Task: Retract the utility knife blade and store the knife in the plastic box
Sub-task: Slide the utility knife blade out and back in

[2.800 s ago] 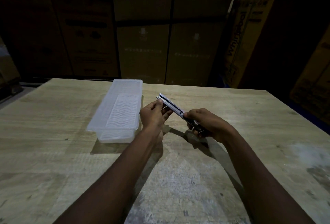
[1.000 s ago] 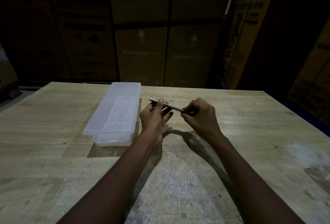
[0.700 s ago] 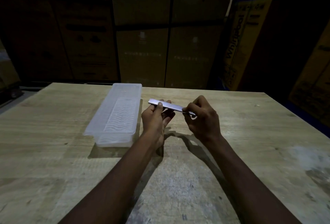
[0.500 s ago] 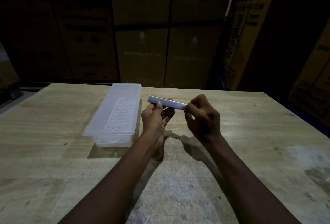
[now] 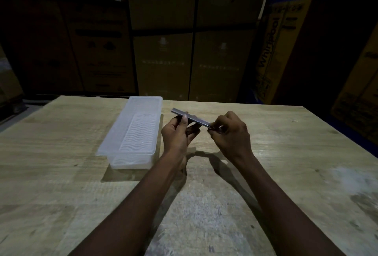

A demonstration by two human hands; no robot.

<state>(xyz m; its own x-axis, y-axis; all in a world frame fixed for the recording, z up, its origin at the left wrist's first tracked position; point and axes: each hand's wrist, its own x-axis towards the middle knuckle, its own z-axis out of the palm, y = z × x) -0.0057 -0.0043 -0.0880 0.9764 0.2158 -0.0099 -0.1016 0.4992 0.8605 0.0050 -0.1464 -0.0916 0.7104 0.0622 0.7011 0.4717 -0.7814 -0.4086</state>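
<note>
A slim metallic utility knife (image 5: pixel 194 118) is held above the wooden table, slanting from upper left down to the right. My left hand (image 5: pixel 178 133) pinches its left part between thumb and fingers. My right hand (image 5: pixel 230 133) grips its right end, which the fingers hide. I cannot tell whether the blade is out. A long translucent plastic box (image 5: pixel 114 139) with a wavy ribbed floor stands open just left of my left hand, with nothing in it.
The wooden table (image 5: pixel 286 153) stretches wide on all sides, with a pale worn patch at the right. Tall cardboard cartons (image 5: pixel 163 51) stand behind the far edge, and a lettered carton (image 5: pixel 272 51) leans at the back right.
The knife has rolled in my fingers, showing flat side, then edge, then tilting down to the right. Both hands kept hold of it beside the box.
</note>
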